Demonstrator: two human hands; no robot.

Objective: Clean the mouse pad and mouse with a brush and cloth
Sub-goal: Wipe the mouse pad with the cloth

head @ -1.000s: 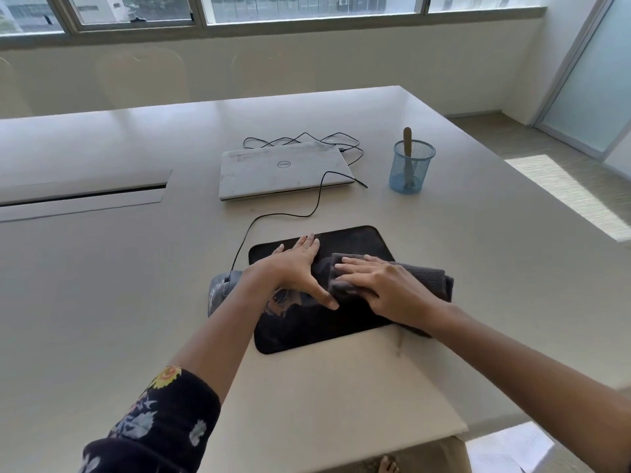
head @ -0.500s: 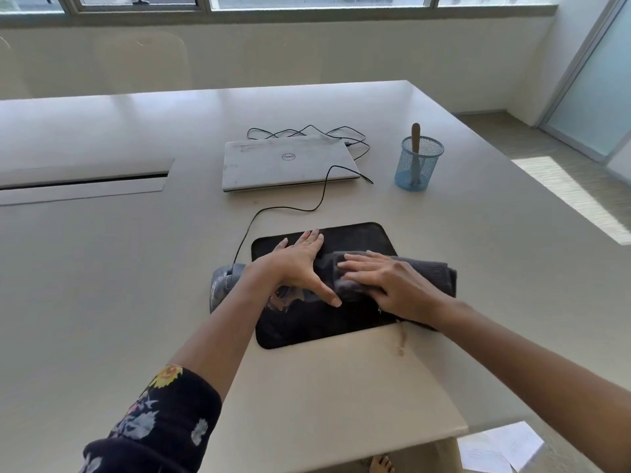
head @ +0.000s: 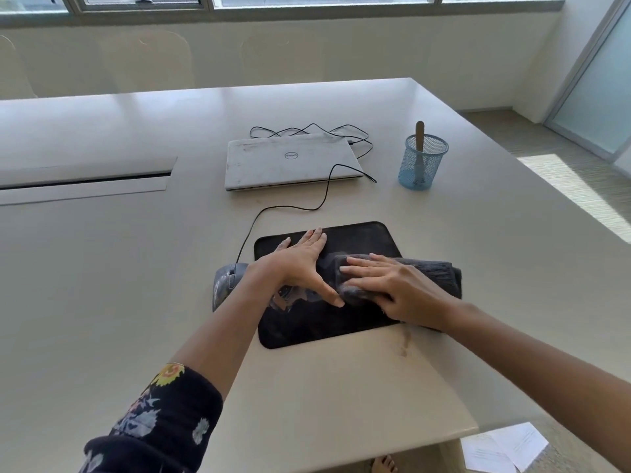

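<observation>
Entry: mouse pad (head: 358, 237), black, flat on the pale table (head: 102, 268) near its front edge. It bore a pale patch left of centre, print or dust not told. Left hand (head: 300, 264): palm down, fingers straight and spread wide, pinning the pad's left half. Right hand (head: 389, 288): fingers straight and close together, pressing a folded grey cloth (head: 433, 274) onto the pad's right half. The thumb lay at the fold's near edge, and whether it hooked under could not be told. The cloth overhung the pad's right edge. Mouse (head: 225, 281): off the pad, just beside its left edge, partly hidden by the left forearm, with its cable (head: 290, 208) running back toward the closed laptop (head: 290, 162). Brush (head: 419, 134): upright in a blue mesh cup (head: 422, 165), well apart at far right. Step judged in hand: wiping the pad with the cloth. Handling notes: the pinning hand should bear down firmly so the pad cannot creep. Strokes are best run away from it toward the free edge, overlapping, with pressure through flat fingers. The left half would need the pinning hand moved across. The mouse appeared not yet wiped.
</observation>
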